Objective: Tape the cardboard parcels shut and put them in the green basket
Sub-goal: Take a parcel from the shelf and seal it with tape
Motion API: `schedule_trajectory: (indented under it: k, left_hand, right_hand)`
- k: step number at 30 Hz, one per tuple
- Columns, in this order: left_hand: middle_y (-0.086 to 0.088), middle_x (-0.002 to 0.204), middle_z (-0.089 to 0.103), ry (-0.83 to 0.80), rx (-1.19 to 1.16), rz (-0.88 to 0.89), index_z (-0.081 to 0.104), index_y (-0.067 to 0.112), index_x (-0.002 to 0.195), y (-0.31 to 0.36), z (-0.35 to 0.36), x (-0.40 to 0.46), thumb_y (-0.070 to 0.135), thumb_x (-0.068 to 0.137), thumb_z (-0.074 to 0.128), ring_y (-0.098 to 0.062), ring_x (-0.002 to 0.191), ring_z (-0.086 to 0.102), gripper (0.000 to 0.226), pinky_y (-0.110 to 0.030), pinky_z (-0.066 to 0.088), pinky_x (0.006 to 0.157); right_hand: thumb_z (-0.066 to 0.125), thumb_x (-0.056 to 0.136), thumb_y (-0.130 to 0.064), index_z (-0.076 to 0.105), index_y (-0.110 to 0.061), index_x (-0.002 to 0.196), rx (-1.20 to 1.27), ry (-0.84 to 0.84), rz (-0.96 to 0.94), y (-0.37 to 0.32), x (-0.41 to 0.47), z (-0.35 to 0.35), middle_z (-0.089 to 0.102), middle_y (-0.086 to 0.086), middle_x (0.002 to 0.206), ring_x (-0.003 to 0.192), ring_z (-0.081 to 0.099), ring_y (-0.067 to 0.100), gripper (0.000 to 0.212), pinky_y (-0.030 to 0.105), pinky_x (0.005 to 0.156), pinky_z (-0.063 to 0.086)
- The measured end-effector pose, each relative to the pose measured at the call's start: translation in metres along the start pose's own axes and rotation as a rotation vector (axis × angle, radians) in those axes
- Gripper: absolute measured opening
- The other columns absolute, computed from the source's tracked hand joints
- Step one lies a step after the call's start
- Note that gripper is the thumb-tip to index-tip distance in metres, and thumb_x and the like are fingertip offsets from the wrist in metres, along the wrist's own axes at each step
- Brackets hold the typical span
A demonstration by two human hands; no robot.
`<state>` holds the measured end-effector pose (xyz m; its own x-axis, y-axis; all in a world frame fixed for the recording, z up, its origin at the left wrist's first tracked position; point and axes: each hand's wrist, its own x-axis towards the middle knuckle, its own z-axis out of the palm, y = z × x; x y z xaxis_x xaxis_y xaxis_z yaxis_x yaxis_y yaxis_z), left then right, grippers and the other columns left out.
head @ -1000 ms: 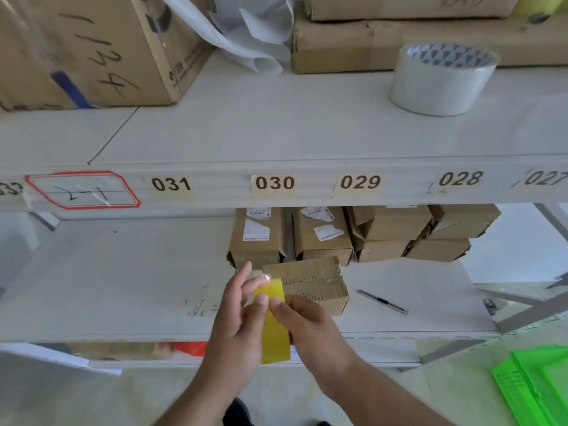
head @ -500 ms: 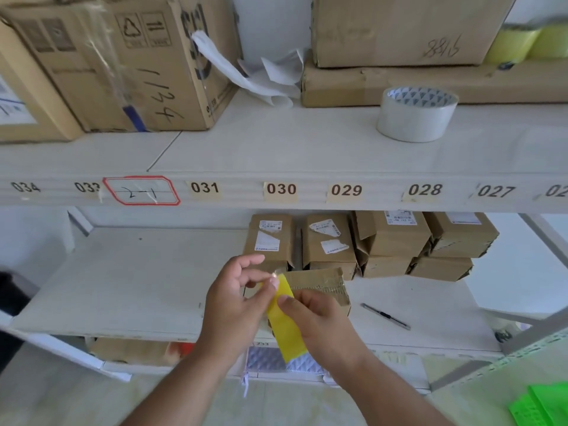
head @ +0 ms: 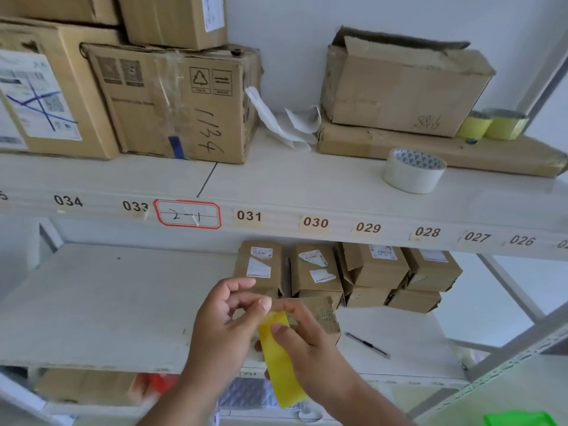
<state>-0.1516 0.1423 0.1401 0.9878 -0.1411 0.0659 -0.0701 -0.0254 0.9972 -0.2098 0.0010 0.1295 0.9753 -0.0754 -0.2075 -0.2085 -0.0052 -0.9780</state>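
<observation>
The strip of tape was bright yellow. The small parcels were brown cardboard with white labels. The tape roll on the upper shelf was white, its core printed with grey triangles; two rolls further back were pale yellow. The shelf label had a red border. The basket corner was vivid green.

A white shelving rack with numbered labels is standing against a plain pale wall, daylight washing evenly over everything.
</observation>
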Motion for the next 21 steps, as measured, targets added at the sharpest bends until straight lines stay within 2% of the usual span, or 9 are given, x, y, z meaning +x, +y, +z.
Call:
schedule_trajectory:
  k: [2, 4, 7, 10, 11, 13, 16, 19, 21]
  left_hand:
    - [0.004, 0.092, 0.078, -0.016, -0.022, 0.004, 0.064, 0.023, 0.112, -0.005, -0.007, 0.000, 0.010, 0.090, 0.076, -0.009, 0.088, 0.072, 0.028, -0.021, 0.052, 0.079]
    - [0.010, 0.093, 0.078, -0.041, 0.028, 0.046, 0.066, 0.028, 0.111, -0.015, -0.013, 0.001, 0.016, 0.092, 0.074, -0.010, 0.084, 0.072, 0.024, -0.015, 0.053, 0.071]
    - [0.022, 0.101, 0.074, -0.023, 0.256, 0.178, 0.068, 0.038, 0.110, -0.034, -0.027, 0.005, 0.025, 0.098, 0.065, -0.001, 0.093, 0.070, 0.018, -0.014, 0.053, 0.076]
    - [0.026, 0.101, 0.071, 0.136, 0.246, 0.134, 0.066, 0.041, 0.109, -0.039, -0.049, 0.017, 0.023, 0.101, 0.060, -0.004, 0.096, 0.069, 0.020, -0.029, 0.057, 0.080]
    - [0.024, 0.098, 0.071, 0.182, 0.221, 0.122, 0.065, 0.042, 0.105, -0.037, -0.056, 0.020, 0.022, 0.101, 0.061, -0.010, 0.093, 0.071, 0.021, -0.033, 0.057, 0.078]
    - [0.020, 0.091, 0.070, 0.211, 0.227, 0.172, 0.063, 0.043, 0.099, -0.032, -0.064, 0.017, 0.019, 0.099, 0.063, -0.011, 0.083, 0.071, 0.024, -0.028, 0.055, 0.071]
    - [0.021, 0.093, 0.069, 0.095, 0.323, 0.395, 0.066, 0.039, 0.097, -0.015, -0.057, -0.008, 0.026, 0.098, 0.067, -0.002, 0.082, 0.068, 0.013, -0.011, 0.049, 0.071]
    - [0.023, 0.109, 0.065, -0.102, 0.498, 0.626, 0.072, 0.030, 0.110, -0.005, -0.040, -0.023, 0.032, 0.099, 0.058, 0.001, 0.102, 0.063, 0.018, -0.016, 0.049, 0.087]
    - [0.020, 0.122, 0.064, -0.156, 0.636, 0.687, 0.072, 0.026, 0.121, -0.003, -0.035, -0.013, 0.031, 0.100, 0.056, -0.003, 0.114, 0.059, 0.027, -0.024, 0.049, 0.096]
  right_hand:
    - [0.056, 0.103, -0.031, 0.067, -0.036, 0.115, -0.007, -0.004, -0.006, -0.005, -0.006, 0.007, 0.075, 0.016, 0.092, 0.090, 0.072, 0.028, 0.017, 0.066, 0.089, 0.054]
    - [0.053, 0.109, -0.020, 0.068, -0.030, 0.112, 0.006, -0.003, 0.004, -0.002, -0.008, 0.010, 0.074, 0.019, 0.094, 0.090, 0.074, 0.025, 0.018, 0.061, 0.091, 0.056]
    - [0.057, 0.101, -0.026, 0.068, -0.029, 0.107, 0.037, 0.005, 0.037, 0.002, -0.013, 0.015, 0.073, 0.025, 0.093, 0.081, 0.073, 0.026, 0.013, 0.048, 0.077, 0.060]
    - [0.059, 0.090, -0.030, 0.064, -0.021, 0.113, 0.068, 0.038, 0.089, 0.000, -0.018, 0.016, 0.075, 0.023, 0.091, 0.071, 0.069, 0.030, 0.025, 0.040, 0.066, 0.057]
    - [0.060, 0.093, -0.028, 0.061, -0.017, 0.117, 0.072, 0.051, 0.092, -0.001, -0.018, 0.014, 0.075, 0.024, 0.091, 0.070, 0.067, 0.031, 0.026, 0.040, 0.064, 0.057]
    - [0.058, 0.105, -0.019, 0.059, -0.013, 0.119, 0.039, 0.062, 0.077, -0.003, -0.016, 0.011, 0.075, 0.023, 0.091, 0.070, 0.067, 0.030, 0.015, 0.039, 0.064, 0.057]
    - [0.051, 0.108, -0.014, 0.061, -0.017, 0.117, -0.006, 0.088, 0.059, -0.004, -0.013, 0.007, 0.076, 0.021, 0.092, 0.071, 0.070, 0.027, 0.013, 0.038, 0.064, 0.057]
    - [0.051, 0.109, -0.014, 0.062, -0.015, 0.119, 0.007, 0.099, 0.025, -0.007, -0.012, 0.008, 0.075, 0.023, 0.096, 0.084, 0.076, 0.031, 0.016, 0.043, 0.069, 0.062]
    - [0.049, 0.110, -0.015, 0.062, -0.015, 0.122, 0.006, 0.088, 0.001, -0.008, -0.013, 0.008, 0.076, 0.022, 0.097, 0.095, 0.075, 0.038, 0.018, 0.053, 0.078, 0.062]
